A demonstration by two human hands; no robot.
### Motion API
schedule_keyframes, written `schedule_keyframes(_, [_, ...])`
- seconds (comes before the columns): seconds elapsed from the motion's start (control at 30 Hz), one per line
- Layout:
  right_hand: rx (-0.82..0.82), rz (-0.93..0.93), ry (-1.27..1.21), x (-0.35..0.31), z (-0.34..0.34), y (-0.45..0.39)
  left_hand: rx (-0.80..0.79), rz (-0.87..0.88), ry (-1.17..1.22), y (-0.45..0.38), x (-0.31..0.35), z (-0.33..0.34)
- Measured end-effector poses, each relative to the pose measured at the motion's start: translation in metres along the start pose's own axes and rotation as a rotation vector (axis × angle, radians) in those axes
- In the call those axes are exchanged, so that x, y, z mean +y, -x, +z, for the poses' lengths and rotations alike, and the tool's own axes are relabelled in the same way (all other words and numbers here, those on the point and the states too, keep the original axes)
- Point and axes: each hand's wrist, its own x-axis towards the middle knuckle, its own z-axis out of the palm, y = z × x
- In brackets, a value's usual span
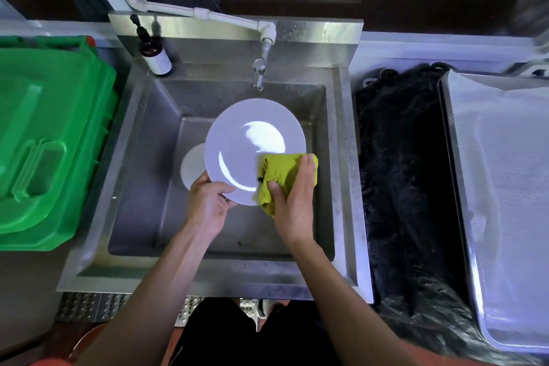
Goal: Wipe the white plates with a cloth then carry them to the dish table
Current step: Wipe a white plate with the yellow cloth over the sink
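left hand [208, 202] pinches plate [246, 142] rim over sink [142, 157]; right hand [292, 202] clutches cloth [282, 175], pressed on plate.

I see even, cool light from above, giving everything a bluish cast. The strongest glare sits on the plate [255, 151]: a bright white patch and a thin curved streak near its centre. The steel sink [142, 157] around the plate shows softer, smeared reflections. Right of the sink the black bag [398, 175] swallows detail almost entirely. Straight lines bow toward the frame edges, and the green bin [50, 140] left of the sink looks soft and slightly blurred.
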Motion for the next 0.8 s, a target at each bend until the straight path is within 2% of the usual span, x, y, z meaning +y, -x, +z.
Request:
schedule_keyframes(0.1, [-0.002, 0.138, -0.127, -0.001, -0.007, -0.008, -0.005, -0.013, -0.012, -0.002, 0.001, -0.003])
schedule_keyframes(0.2, [0.035, 0.148, -0.095, -0.001, -0.014, -0.015, -0.014, -0.026, -0.027, -0.002, 0.0, -0.006])
schedule_keyframes(0.33, [0.062, 0.157, -0.231, -0.004, -0.024, -0.024, -0.042, -0.047, -0.098, -0.002, 0.001, -0.014])
schedule_keyframes(0.5, [-0.039, 0.215, -0.236, -0.002, -0.038, -0.04, -0.076, -0.068, -0.238, -0.005, 0.009, -0.024])
schedule_keyframes(0.8, [-0.235, 0.13, -0.083, -0.003, -0.052, -0.056, -0.23, -0.066, -0.632, -0.024, 0.053, -0.037])
